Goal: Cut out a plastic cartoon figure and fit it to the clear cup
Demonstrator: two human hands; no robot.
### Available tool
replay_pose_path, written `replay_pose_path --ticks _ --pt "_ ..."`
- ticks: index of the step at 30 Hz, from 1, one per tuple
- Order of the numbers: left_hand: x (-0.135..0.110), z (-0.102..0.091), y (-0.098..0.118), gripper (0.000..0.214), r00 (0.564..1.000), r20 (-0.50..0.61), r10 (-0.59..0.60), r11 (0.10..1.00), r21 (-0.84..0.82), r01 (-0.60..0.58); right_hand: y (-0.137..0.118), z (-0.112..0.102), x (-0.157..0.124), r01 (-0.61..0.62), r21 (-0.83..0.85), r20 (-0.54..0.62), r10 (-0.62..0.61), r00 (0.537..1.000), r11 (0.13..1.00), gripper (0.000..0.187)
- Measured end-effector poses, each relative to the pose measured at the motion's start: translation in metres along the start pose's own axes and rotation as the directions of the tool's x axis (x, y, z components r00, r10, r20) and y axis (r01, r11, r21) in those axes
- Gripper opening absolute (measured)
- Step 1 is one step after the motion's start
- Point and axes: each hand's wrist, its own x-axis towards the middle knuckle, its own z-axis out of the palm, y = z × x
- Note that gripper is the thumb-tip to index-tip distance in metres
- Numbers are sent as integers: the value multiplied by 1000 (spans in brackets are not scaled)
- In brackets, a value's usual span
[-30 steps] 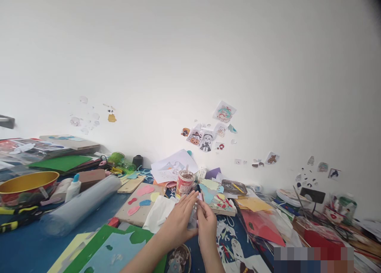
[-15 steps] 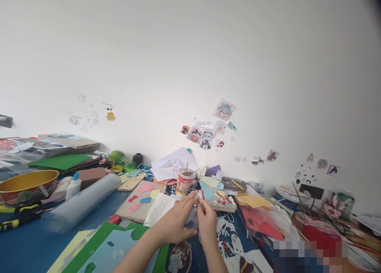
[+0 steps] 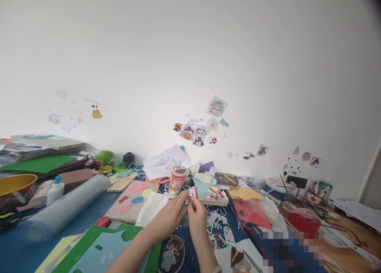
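Observation:
My left hand (image 3: 168, 217) reaches in from the lower left, fingers close together and bent around a piece of clear plastic (image 3: 185, 219), mostly hidden under the fingers. Right against it, my right hand (image 3: 197, 215) is closed, its thumb and forefinger pinching. A small pale pink and white thing (image 3: 193, 191) sticks up at its fingertips, too small to name. Just beyond the fingers stands a red and white cup (image 3: 177, 179) with a straw. Below the hands lies a round piece with a cartoon figure (image 3: 172, 254).
To the left are a clear plastic roll (image 3: 65, 209), a glue bottle (image 3: 55, 190) and a board with coloured foam shapes (image 3: 129, 203). Green sheets (image 3: 98, 231) lie in front. On the right are a red folder (image 3: 253, 213), paper scraps (image 3: 218, 225) and another person's blurred-out part (image 3: 293, 251).
The view has turned a little to the right, so things sit further left. Both hands stay together at the same spot, and less of the clear plastic shows between them.

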Motion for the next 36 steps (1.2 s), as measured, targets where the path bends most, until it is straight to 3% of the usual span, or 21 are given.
replay_pose_path --ticks 7,11,13,15,16,18,21,24,36 --pt "0 1 -5 47 994 37 -103 993 -60 105 1 5 -1 -66 73 46 63 997 995 27" --pt "5 5 -9 33 976 -89 -200 973 -134 188 -2 9 -1 -152 171 173 122 977 973 26" --pt "7 7 -12 28 952 -175 -252 962 -154 226 -4 5 1 -156 110 216 130 968 981 27" --pt "9 7 -15 23 925 -223 -308 947 -164 276 -6 -6 5 -128 -94 141 141 980 987 27" --pt "9 7 -16 21 910 -231 -345 935 -168 312 -8 -12 7 -114 -254 59 133 989 960 26" --pt "10 4 -19 21 872 -236 -428 902 -174 396 -9 -25 10 -169 -567 -72 156 985 806 20" --pt "9 0 -23 22 818 -251 -517 856 -179 486 -7 -33 10 -95 -787 53 220 974 609 13" --pt "9 -2 -26 21 806 -260 -532 847 -171 504 0 -28 5 14 -873 156 252 955 488 24" --pt "11 -1 -19 18 833 -223 -506 863 -133 488 29 -10 3 73 -921 158 196 968 384 30"
